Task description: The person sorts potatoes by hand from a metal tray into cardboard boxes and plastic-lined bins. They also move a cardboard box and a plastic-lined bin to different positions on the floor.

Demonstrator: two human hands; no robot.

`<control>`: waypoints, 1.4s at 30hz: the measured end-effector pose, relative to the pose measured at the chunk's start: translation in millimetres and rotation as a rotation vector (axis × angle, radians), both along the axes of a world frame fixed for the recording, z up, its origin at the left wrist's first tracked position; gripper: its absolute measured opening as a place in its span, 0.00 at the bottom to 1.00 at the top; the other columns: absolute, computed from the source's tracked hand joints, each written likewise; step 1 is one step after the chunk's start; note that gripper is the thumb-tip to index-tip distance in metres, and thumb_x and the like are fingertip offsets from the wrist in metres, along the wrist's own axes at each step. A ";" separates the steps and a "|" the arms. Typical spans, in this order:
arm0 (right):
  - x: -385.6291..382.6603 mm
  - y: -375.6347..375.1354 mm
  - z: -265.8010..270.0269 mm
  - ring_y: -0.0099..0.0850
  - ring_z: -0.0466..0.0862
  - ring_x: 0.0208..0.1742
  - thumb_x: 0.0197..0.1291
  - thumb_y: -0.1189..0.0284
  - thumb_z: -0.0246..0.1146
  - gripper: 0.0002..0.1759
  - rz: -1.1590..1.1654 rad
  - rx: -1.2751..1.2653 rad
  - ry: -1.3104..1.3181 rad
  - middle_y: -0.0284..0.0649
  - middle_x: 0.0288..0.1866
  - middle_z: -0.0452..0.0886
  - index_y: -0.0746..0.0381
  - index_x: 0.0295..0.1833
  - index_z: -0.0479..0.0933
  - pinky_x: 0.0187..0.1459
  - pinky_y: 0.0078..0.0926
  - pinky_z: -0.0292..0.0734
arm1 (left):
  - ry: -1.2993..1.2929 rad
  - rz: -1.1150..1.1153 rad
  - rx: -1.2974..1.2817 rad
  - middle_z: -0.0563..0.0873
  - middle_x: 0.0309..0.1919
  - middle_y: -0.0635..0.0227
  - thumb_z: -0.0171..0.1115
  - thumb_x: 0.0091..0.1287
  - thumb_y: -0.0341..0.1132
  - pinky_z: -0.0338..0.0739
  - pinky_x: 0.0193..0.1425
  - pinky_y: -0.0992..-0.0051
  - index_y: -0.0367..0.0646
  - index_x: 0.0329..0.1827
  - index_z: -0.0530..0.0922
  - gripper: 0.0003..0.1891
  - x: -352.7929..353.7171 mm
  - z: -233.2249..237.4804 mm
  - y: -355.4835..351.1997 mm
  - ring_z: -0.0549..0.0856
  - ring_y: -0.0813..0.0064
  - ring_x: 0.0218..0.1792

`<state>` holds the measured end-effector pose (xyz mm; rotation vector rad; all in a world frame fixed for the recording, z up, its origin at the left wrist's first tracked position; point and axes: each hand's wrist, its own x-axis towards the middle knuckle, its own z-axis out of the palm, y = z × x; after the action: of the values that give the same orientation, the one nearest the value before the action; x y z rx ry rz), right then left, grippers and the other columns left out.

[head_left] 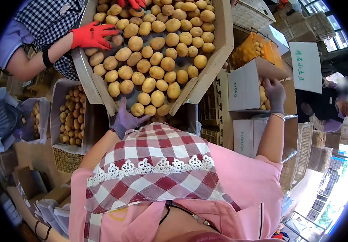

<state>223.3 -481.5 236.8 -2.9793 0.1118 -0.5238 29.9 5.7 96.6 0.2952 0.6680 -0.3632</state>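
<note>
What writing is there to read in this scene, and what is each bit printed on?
"±10KG": sideways on the side of the open white carton.
"±10KGS": sideways on the carton below it.
Green Chinese characters on the white flap: too blurred to read.
Logo on the red glove: too small to read.

A produce packing shed. A big cardboard tray of loose potatoes fills the middle. Right of the tray stand printed shipping cartons and an orange mesh sack; left of it, a potato-filled box. A red-gloved hand rests on its left rim.
</note>
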 end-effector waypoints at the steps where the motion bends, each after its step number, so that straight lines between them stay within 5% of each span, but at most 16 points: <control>1: 6.1 21.5 0.6 0.42 0.83 0.38 0.52 0.63 0.64 0.12 0.245 0.052 -0.163 0.41 0.34 0.84 0.57 0.40 0.82 0.44 0.36 0.78 | 0.002 -0.013 0.017 0.62 0.69 0.61 0.47 0.64 0.66 0.63 0.67 0.42 0.51 0.72 0.54 0.40 -0.7 3.8 -0.3 0.65 0.54 0.68; 3: 17.7 121.4 14.3 0.41 0.83 0.33 0.52 0.66 0.63 0.07 0.608 0.034 -0.352 0.41 0.31 0.83 0.57 0.34 0.82 0.38 0.35 0.78 | -0.038 -0.064 0.111 0.62 0.69 0.58 0.46 0.64 0.67 0.59 0.69 0.41 0.45 0.72 0.52 0.42 -3.1 18.4 -2.2 0.65 0.52 0.68; 5: 30.9 189.3 -1.9 0.40 0.83 0.38 0.53 0.58 0.64 0.14 0.747 -0.268 -0.025 0.43 0.36 0.84 0.56 0.37 0.83 0.43 0.31 0.77 | 0.071 -0.101 0.160 0.61 0.70 0.57 0.45 0.65 0.67 0.56 0.69 0.40 0.45 0.73 0.52 0.43 -1.0 24.3 -1.4 0.63 0.51 0.69; 6: 38.1 225.1 -8.3 0.36 0.84 0.37 0.52 0.52 0.62 0.18 0.657 -0.611 0.375 0.40 0.36 0.85 0.53 0.38 0.84 0.43 0.30 0.77 | 0.124 -0.116 0.180 0.60 0.70 0.56 0.45 0.65 0.67 0.54 0.70 0.40 0.45 0.73 0.52 0.43 -0.2 24.7 -0.8 0.62 0.51 0.70; 8: 35.6 264.9 -15.8 0.33 0.85 0.44 0.50 0.57 0.62 0.15 0.548 -0.718 0.663 0.35 0.39 0.86 0.52 0.41 0.85 0.48 0.33 0.75 | 0.223 -0.078 0.223 0.53 0.72 0.51 0.48 0.64 0.67 0.52 0.70 0.40 0.45 0.75 0.47 0.45 -0.2 23.1 -0.5 0.58 0.44 0.70; 10: 45.5 277.9 -24.7 0.30 0.83 0.52 0.53 0.61 0.62 0.14 0.495 -0.718 0.750 0.32 0.45 0.85 0.51 0.44 0.84 0.50 0.32 0.72 | 0.280 -0.071 0.210 0.50 0.73 0.48 0.50 0.63 0.66 0.54 0.69 0.40 0.46 0.75 0.44 0.47 1.4 21.5 2.6 0.56 0.42 0.71; 14: 39.2 274.6 -26.1 0.33 0.83 0.50 0.51 0.62 0.63 0.15 0.449 -0.742 0.766 0.33 0.44 0.85 0.52 0.44 0.84 0.53 0.32 0.69 | 0.074 -0.032 0.137 0.47 0.71 0.42 0.61 0.58 0.64 0.63 0.68 0.47 0.43 0.75 0.35 0.56 0.6 -2.5 2.9 0.58 0.43 0.70; 20: 28.4 258.2 -24.3 0.38 0.83 0.46 0.48 0.54 0.65 0.23 0.394 -0.478 0.469 0.41 0.41 0.85 0.59 0.44 0.83 0.51 0.33 0.73 | 0.126 0.009 0.053 0.49 0.70 0.41 0.62 0.56 0.64 0.63 0.69 0.49 0.46 0.75 0.37 0.56 5.5 0.9 -9.7 0.59 0.43 0.70; 22: 16.8 238.9 23.3 0.40 0.83 0.43 0.47 0.51 0.65 0.27 0.372 -0.478 0.290 0.43 0.40 0.84 0.58 0.47 0.81 0.47 0.35 0.76 | 0.074 -0.006 0.065 0.49 0.70 0.40 0.64 0.54 0.65 0.62 0.69 0.48 0.45 0.75 0.33 0.60 4.4 -9.1 -4.9 0.58 0.42 0.70; 24: 21.3 167.2 42.1 0.43 0.83 0.43 0.45 0.57 0.69 0.27 0.415 -0.163 -0.151 0.47 0.41 0.84 0.55 0.52 0.78 0.51 0.38 0.76 | 0.019 -0.043 0.045 0.48 0.70 0.39 0.64 0.54 0.65 0.61 0.69 0.48 0.43 0.74 0.29 0.62 4.0 -13.7 0.5 0.58 0.42 0.70; 28: 7.5 48.1 64.5 0.41 0.81 0.51 0.48 0.60 0.67 0.25 -0.094 -0.668 0.015 0.45 0.46 0.83 0.56 0.53 0.78 0.53 0.36 0.75 | 0.126 -0.037 0.033 0.48 0.71 0.38 0.65 0.53 0.66 0.60 0.70 0.47 0.39 0.73 0.25 0.65 5.2 -9.0 0.7 0.57 0.42 0.70; 31: 32.0 74.3 27.1 0.40 0.82 0.47 0.50 0.65 0.64 0.19 0.556 -0.319 -0.295 0.39 0.41 0.85 0.54 0.50 0.80 0.52 0.34 0.76 | 0.127 -0.071 0.061 0.47 0.71 0.37 0.64 0.53 0.66 0.61 0.69 0.47 0.39 0.72 0.23 0.66 8.1 -15.1 4.6 0.57 0.42 0.71; 34: 30.1 199.0 -12.7 0.39 0.83 0.44 0.52 0.69 0.60 0.09 0.767 -0.344 -0.051 0.39 0.39 0.85 0.56 0.38 0.82 0.48 0.35 0.78 | 0.143 -0.055 0.119 0.48 0.71 0.38 0.62 0.56 0.66 0.62 0.69 0.47 0.40 0.73 0.26 0.63 5.1 -6.7 2.2 0.58 0.43 0.70; 36: 31.6 261.5 -32.6 0.41 0.85 0.44 0.53 0.73 0.58 0.11 0.585 -0.718 0.667 0.47 0.40 0.85 0.59 0.40 0.84 0.45 0.36 0.80 | 0.113 -0.066 0.114 0.51 0.71 0.40 0.60 0.57 0.65 0.63 0.68 0.47 0.40 0.74 0.29 0.60 -0.6 -15.6 2.3 0.60 0.45 0.70; 42: 69.0 266.8 -66.6 0.44 0.84 0.46 0.48 0.69 0.63 0.16 0.656 -0.645 0.795 0.48 0.42 0.84 0.62 0.44 0.79 0.46 0.39 0.79 | 0.113 -0.081 0.152 0.58 0.70 0.43 0.57 0.59 0.67 0.65 0.68 0.49 0.38 0.75 0.33 0.58 -12.8 -6.1 7.3 0.63 0.48 0.69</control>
<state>292.3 -214.7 170.2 -3.2836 -1.1080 0.8455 17.1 12.9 90.5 0.4495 0.7980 -0.4092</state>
